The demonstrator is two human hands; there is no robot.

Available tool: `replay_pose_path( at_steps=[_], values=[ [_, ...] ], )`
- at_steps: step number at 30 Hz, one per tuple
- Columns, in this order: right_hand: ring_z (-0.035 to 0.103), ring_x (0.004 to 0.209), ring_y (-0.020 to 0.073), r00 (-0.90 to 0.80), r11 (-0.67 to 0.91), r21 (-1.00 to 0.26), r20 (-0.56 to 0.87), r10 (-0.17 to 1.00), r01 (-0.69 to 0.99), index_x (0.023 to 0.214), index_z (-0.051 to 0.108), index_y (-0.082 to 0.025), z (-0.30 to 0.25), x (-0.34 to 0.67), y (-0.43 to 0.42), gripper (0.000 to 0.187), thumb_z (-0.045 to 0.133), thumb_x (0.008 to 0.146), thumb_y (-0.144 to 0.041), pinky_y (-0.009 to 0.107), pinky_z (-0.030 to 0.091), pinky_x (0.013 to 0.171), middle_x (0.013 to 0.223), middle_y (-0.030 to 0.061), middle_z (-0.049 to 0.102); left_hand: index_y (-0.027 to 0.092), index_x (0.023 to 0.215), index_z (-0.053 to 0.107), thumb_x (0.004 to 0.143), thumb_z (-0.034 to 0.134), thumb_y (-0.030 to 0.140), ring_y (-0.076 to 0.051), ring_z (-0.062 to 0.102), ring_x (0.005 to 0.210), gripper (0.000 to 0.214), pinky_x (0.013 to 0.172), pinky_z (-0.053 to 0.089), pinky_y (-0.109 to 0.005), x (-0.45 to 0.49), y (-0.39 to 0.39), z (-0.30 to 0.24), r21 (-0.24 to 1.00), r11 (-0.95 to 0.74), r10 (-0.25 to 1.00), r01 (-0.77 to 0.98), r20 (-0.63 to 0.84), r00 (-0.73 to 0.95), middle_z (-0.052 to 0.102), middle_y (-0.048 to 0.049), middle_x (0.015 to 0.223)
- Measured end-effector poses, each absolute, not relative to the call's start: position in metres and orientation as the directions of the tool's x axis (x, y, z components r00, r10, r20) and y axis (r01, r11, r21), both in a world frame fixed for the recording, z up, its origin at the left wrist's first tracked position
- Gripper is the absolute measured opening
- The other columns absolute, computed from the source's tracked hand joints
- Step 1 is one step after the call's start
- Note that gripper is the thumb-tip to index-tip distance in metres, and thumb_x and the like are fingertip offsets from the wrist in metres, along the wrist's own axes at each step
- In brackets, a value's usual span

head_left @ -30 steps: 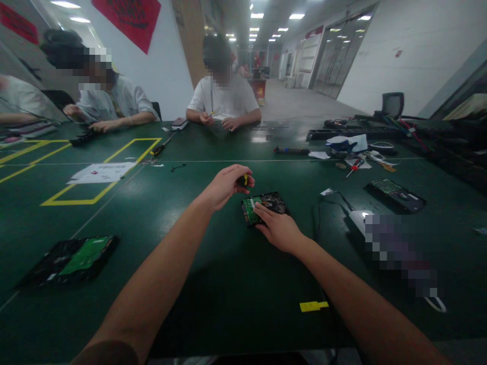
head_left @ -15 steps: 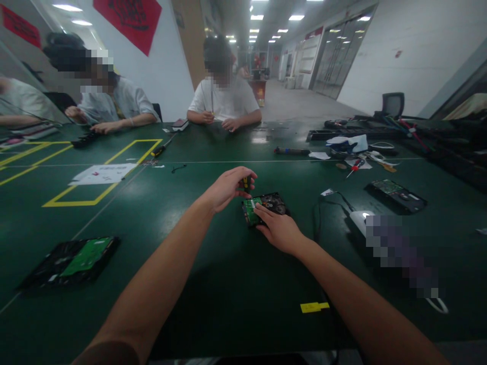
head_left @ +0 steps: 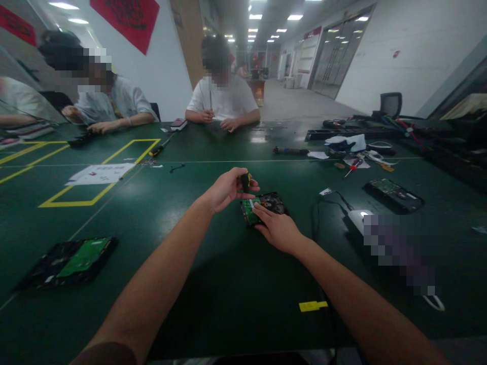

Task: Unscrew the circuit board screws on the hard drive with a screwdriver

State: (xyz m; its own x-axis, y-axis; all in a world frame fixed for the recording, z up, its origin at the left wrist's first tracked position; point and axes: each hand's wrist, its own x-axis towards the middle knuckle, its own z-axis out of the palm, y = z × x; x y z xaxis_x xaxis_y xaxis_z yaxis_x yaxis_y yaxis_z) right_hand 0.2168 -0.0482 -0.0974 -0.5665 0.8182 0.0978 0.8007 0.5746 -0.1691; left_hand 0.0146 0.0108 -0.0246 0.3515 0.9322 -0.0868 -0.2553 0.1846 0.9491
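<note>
My left hand (head_left: 230,190) is closed around the black and yellow handle of a screwdriver (head_left: 246,181), held upright over the far left part of a hard drive (head_left: 273,202). The screwdriver's tip is hidden by my fingers. The drive lies on the green table with its circuit board and black casing facing up. My right hand (head_left: 279,230) holds the drive at its near right side, the fingers stretched over its top and the thumb by the near edge. Some of the right fingers are hidden.
Other drives lie left (head_left: 81,258) and right (head_left: 393,195). Near the right arm are a white cabled device (head_left: 359,219) and a yellow tag (head_left: 312,306). Farther off lie a red screwdriver (head_left: 353,166), a black-yellow screwdriver (head_left: 162,144) and papers (head_left: 101,173). Co-workers sit across the table.
My left hand has tilted and turned slightly about the screwdriver, so more of its handle shows. My right hand stays on the hard drive. The whole view has shifted a little.
</note>
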Motion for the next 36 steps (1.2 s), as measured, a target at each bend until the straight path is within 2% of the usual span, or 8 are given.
replay_pose_path(
  at_steps=[9, 15, 24, 31, 36],
  values=[
    [0.064, 0.116, 0.0302, -0.555, 0.560, -0.179, 0.080, 0.828, 0.809, 0.151, 0.040, -0.026, -0.097, 0.217, -0.048, 0.054, 0.044, 0.099, -0.039, 0.044, 0.056, 0.088, 0.162, 0.0029, 0.033, 0.014, 0.090, 0.067, 0.086, 0.056, 0.044, -0.027, 0.066, 0.098, 0.032, 0.089, 0.055, -0.050, 0.006, 0.015, -0.026, 0.941, 0.226, 0.903, -0.252, -0.105, 0.416, 0.069, -0.0129, 0.100],
    [0.064, 0.117, 0.0299, -0.556, 0.560, -0.195, 0.079, 0.828, 0.805, 0.151, 0.040, -0.027, -0.095, 0.217, -0.049, 0.055, 0.045, 0.098, -0.038, 0.045, 0.055, 0.091, 0.162, 0.0036, 0.033, 0.013, 0.092, 0.069, 0.088, 0.054, 0.047, -0.024, 0.064, 0.088, 0.038, 0.086, 0.056, -0.046, 0.004, 0.017, -0.026, 0.950, 0.217, 0.903, -0.223, -0.109, 0.416, 0.068, -0.0113, 0.089],
    [0.065, 0.113, 0.0303, -0.568, 0.572, -0.177, 0.078, 0.819, 0.801, 0.151, 0.041, -0.025, -0.094, 0.217, -0.048, 0.055, 0.044, 0.098, -0.037, 0.046, 0.057, 0.088, 0.162, 0.0019, 0.032, 0.015, 0.088, 0.069, 0.089, 0.050, 0.065, -0.022, 0.063, 0.080, 0.053, 0.078, 0.055, -0.039, 0.011, 0.018, -0.033, 0.973, 0.156, 0.927, -0.171, -0.084, 0.366, 0.065, -0.0099, 0.078],
    [0.063, 0.117, 0.0296, -0.558, 0.561, -0.189, 0.074, 0.826, 0.806, 0.151, 0.041, -0.026, -0.095, 0.217, -0.048, 0.055, 0.044, 0.098, -0.037, 0.045, 0.055, 0.091, 0.161, 0.0030, 0.033, 0.013, 0.092, 0.072, 0.086, 0.058, 0.060, -0.021, 0.062, 0.082, 0.049, 0.075, 0.055, -0.036, 0.011, 0.014, -0.030, 0.986, 0.112, 0.933, -0.124, -0.061, 0.355, 0.065, -0.0101, 0.082],
    [0.063, 0.118, 0.0302, -0.564, 0.572, -0.176, 0.096, 0.820, 0.801, 0.151, 0.041, -0.025, -0.097, 0.217, -0.048, 0.054, 0.044, 0.098, -0.038, 0.046, 0.055, 0.091, 0.162, 0.0018, 0.031, 0.014, 0.095, 0.069, 0.083, 0.068, 0.053, -0.021, 0.065, 0.081, 0.041, 0.073, 0.057, -0.038, 0.010, 0.013, -0.027, 0.988, 0.114, 0.936, -0.101, -0.073, 0.344, 0.066, -0.0118, 0.095]
  ],
)
